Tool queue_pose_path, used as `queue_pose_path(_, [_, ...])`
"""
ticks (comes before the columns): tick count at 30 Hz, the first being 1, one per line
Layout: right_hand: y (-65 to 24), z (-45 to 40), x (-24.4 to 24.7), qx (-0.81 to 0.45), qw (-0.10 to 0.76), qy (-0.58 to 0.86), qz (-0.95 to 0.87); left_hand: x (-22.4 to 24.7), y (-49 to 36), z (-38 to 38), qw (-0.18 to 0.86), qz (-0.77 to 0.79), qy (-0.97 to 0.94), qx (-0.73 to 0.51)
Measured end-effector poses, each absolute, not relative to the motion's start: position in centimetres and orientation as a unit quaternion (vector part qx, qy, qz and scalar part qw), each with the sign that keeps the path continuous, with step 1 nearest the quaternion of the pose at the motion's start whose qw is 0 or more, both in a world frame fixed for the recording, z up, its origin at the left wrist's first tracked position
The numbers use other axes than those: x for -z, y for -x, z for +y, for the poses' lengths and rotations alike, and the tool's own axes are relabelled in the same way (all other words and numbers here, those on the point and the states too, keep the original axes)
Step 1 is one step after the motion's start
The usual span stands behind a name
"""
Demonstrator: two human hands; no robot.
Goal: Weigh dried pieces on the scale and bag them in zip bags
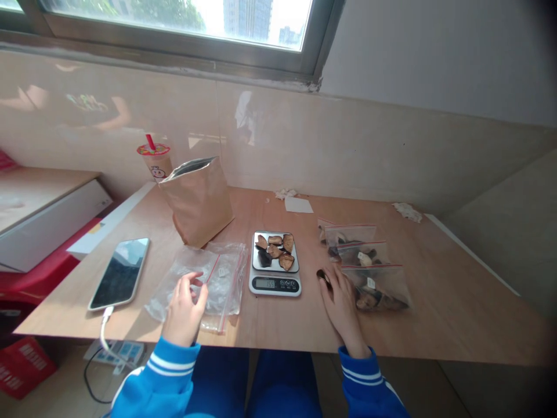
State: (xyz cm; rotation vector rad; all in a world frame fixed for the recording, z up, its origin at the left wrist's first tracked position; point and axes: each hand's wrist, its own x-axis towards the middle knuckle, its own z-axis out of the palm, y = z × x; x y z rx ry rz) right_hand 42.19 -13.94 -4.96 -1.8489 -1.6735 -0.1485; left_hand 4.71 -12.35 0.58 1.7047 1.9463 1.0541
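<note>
A digital scale [275, 283] stands at the middle of the table, with several brown pieces and a dark one [264, 258] on its plate. My left hand [186, 310] hovers over flat clear zip bags [217, 290], fingers curved and apart, holding nothing. To the right of the scale, my right hand [340, 302] rests by the table top with a small dark piece [322, 275] at its fingertips. Filled zip bags [383, 287] with red seals overlap in a column just beyond my right hand.
An open brown paper bag [202, 203] stands behind the clear bags, near a drink cup [156, 159] with a red straw. A phone [122, 273] on a white cable lies at the left. White paper [298, 204] and crumpled tissue [408, 212] lie toward the wall.
</note>
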Motion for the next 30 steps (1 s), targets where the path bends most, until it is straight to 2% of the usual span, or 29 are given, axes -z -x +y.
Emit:
queue_pose_path(5, [-41.6, -14.2, 4.8, 0.076, 0.316, 0.693, -0.643, 0.3, -3.3, -11.9, 0.182, 0.723, -0.606, -0.279])
queue_pose_path(11, [-41.8, -14.6, 3.7, 0.040, 0.317, 0.680, -0.660, 0.4, -2.0, -11.3, 0.215, 0.699, -0.633, -0.255])
queue_pose_path(14, [-41.7, -14.7, 3.6, 0.065, 0.328, 0.701, -0.630, -0.3, -1.9, -11.3, 0.193, 0.690, -0.638, -0.282])
queue_pose_path(18, [-38.1, -15.2, 1.7, 0.084, 0.357, 0.709, -0.602, -2.4, -3.3, -12.0, 0.158, 0.694, -0.586, -0.388])
queue_pose_path(21, [-32.2, -16.1, -1.6, -0.044, 0.407, 0.650, -0.640, -4.2, -5.8, -13.2, 0.162, 0.664, -0.566, -0.461])
queue_pose_path(23, [-28.1, -16.6, -4.0, -0.185, 0.417, 0.577, -0.677, -5.1, -7.8, -14.1, 0.236, 0.616, -0.591, -0.465])
queue_pose_path(25, [-25.2, -16.7, -5.7, -0.273, 0.413, 0.532, -0.687, -5.6, -9.3, -14.9, 0.341, 0.559, -0.609, -0.448])
queue_pose_path(28, [-24.3, -16.0, -6.0, -0.331, 0.418, 0.537, -0.654, -5.5, -10.0, -15.4, 0.427, 0.524, -0.574, -0.462])
queue_pose_path(30, [-25.5, -15.3, -5.4, -0.338, 0.456, 0.565, -0.598, -5.3, -9.5, -15.1, 0.408, 0.545, -0.527, -0.509])
